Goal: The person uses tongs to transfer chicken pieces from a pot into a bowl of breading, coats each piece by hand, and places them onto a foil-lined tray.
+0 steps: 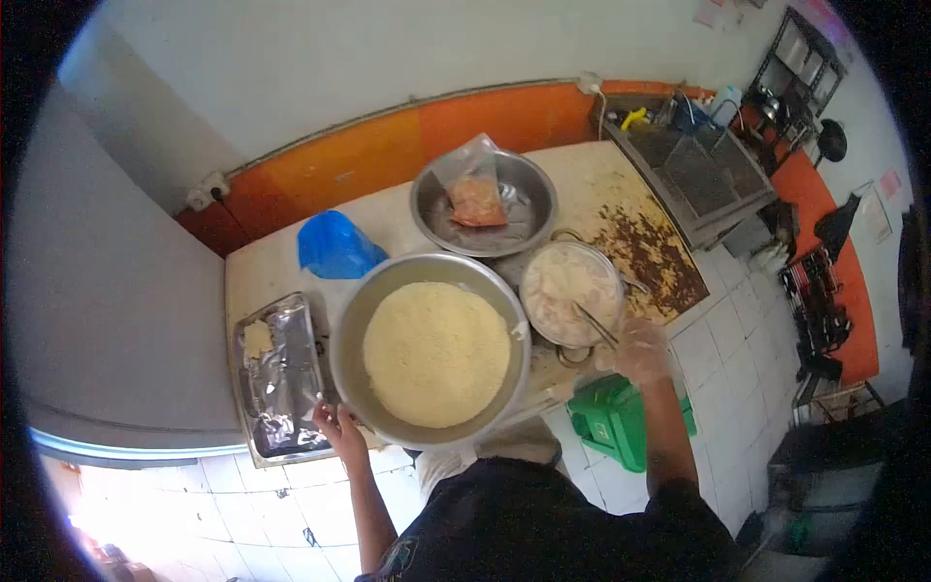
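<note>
My right hand point(642, 351), in a clear plastic glove, is closed around metal tongs point(594, 323). Their tips dip into a pot point(572, 246) of pale, wet batter with lumpy pieces in it. To the left of the pot stands a large metal bowl point(351, 403) holding a mound of pale yellow flour or crumbs point(436, 354). My left hand point(339, 434) is bare, its fingers apart, between that bowl's lower left side and a foil-lined tray point(283, 403). One pale coated piece point(258, 339) lies at the tray's upper left.
Behind the large bowl are a blue plastic bag point(339, 245) and another metal bowl point(427, 209) with a bag of orange-red food point(477, 199). Dark stains mark the table's right end, beside a metal fryer-like unit point(693, 175). A green bin point(611, 427) stands below.
</note>
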Tool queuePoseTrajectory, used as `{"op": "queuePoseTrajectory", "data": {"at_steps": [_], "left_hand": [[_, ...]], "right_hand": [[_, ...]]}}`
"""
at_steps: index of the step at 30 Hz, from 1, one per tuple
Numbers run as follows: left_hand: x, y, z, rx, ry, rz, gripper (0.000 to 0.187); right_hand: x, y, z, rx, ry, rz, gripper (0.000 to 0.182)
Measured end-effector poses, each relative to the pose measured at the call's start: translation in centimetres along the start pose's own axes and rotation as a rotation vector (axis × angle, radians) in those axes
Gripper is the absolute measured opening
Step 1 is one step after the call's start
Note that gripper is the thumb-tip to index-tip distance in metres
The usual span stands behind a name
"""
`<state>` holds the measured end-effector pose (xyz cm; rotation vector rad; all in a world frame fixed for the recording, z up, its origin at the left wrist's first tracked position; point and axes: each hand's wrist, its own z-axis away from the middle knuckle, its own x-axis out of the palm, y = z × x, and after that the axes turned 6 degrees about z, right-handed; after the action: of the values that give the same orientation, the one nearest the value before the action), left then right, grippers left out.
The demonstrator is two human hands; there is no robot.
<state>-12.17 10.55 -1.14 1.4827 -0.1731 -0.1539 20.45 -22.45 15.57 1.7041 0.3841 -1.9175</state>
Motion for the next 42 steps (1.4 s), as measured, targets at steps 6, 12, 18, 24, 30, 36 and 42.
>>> {"op": "queuePoseTrajectory", "data": {"at_steps": [6, 12, 18, 24, 30, 36, 42], "left_hand": [[3.2, -2.8, 0.2, 0.059, 0.053, -0.412, 0.038], [1.4, -6.4, -0.7, 0.148, 0.053, -0.423, 0.039], [1.7, -6.4, -0.7, 0.077, 0.074, -0.347, 0.039], [1.5, -6.7, -0.7, 0.131, 0.094, -0.423, 0.040], [3.5, -2.3, 0.5, 0.041, 0.060, -0.395, 0.034], [2.1, -4.2, -0.2, 0.127, 0.030, -0.468, 0.031], [2.4, -3.9, -0.7, 0.029, -0.002, -0.273, 0.032]], "right_hand": [[5.8, 4.0, -3.4, -0.200, 0.051, 0.207, 0.026], [-7.9, 7.3, -1.3, -0.317, -0.122, 0.142, 0.020], [-6.3, 7.5, -1.4, -0.341, 0.008, 0.107, 0.023], [0.9, 6.7, -0.2, -0.184, 0.092, 0.049, 0.020], [9.0, 4.7, 1.5, 0.023, 0.156, -0.313, 0.035], [11.1, 3.1, 1.6, 0.148, 0.159, -0.414, 0.043], [8.5, 3.0, 1.4, 0.123, 0.221, -0.477, 0.047]]}}
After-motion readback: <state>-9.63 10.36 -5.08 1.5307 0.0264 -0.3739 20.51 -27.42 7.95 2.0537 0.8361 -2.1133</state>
